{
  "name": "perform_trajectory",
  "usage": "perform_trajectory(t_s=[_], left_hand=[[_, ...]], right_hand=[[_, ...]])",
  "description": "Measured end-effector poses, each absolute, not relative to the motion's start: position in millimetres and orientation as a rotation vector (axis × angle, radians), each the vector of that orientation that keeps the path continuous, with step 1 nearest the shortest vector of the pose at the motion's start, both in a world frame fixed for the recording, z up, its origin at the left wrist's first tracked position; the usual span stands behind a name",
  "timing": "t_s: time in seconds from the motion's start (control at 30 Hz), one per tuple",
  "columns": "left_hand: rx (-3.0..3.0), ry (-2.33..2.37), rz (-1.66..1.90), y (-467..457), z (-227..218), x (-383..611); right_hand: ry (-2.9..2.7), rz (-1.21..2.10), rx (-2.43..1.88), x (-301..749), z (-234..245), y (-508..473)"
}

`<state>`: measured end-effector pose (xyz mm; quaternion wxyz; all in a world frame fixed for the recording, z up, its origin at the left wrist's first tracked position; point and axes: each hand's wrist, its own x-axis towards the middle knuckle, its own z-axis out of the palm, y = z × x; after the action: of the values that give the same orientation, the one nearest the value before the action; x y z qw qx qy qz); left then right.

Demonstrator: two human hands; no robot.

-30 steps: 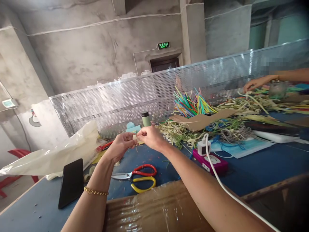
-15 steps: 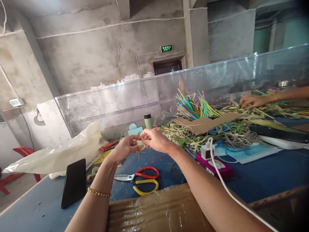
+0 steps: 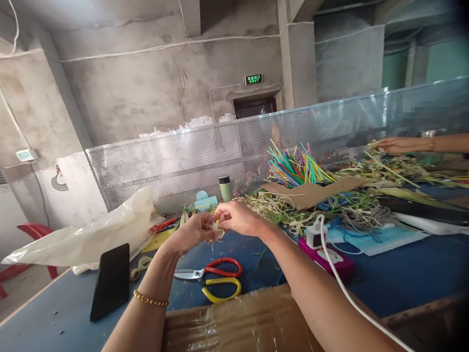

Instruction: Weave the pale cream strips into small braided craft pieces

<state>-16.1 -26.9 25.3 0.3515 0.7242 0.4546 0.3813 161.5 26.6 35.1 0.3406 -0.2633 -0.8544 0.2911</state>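
Observation:
Both hands meet above the blue table, pinching a small pale strip of what looks like dried plant husk (image 3: 219, 232). My left hand (image 3: 193, 231) has its fingertips closed on the strip's left side. From the right, my right hand (image 3: 237, 218) grips the same strip between thumb and fingers; part of the strip is hidden behind the fingers. Below the hands lie scissors (image 3: 198, 275) with one red and one yellow handle. A loose heap of dry greenish strips (image 3: 269, 205) spreads just right of my right hand.
A black phone (image 3: 110, 281) and a pale plastic bag (image 3: 106, 230) lie left. Right are a purple power strip (image 3: 342, 264) with a white cable (image 3: 335, 274), blue masks (image 3: 384, 238) and colourful stems (image 3: 296, 166). Cardboard (image 3: 234, 322) is in front. A co-worker's hand (image 3: 395, 145) is far right.
My hands stay together on the pale strip, which now shows more between the fingers. The co-worker's hand has risen off the heap, holding pale strips. The view has shifted slightly.

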Motion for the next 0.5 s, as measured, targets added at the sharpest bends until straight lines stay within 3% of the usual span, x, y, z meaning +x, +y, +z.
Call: perform_trajectory(t_s=[0.23,0.5], left_hand=[[1.837,1.175,1.068,-23.5,23.2,-17.3],[1.675,1.125,1.417,-14.7,21.1,-20.7]], right_hand=[[-2.215,0.664,-0.611,153.8,27.7,28.6],[-1.999,0.263,-0.753,158.3,32.2,34.0]])
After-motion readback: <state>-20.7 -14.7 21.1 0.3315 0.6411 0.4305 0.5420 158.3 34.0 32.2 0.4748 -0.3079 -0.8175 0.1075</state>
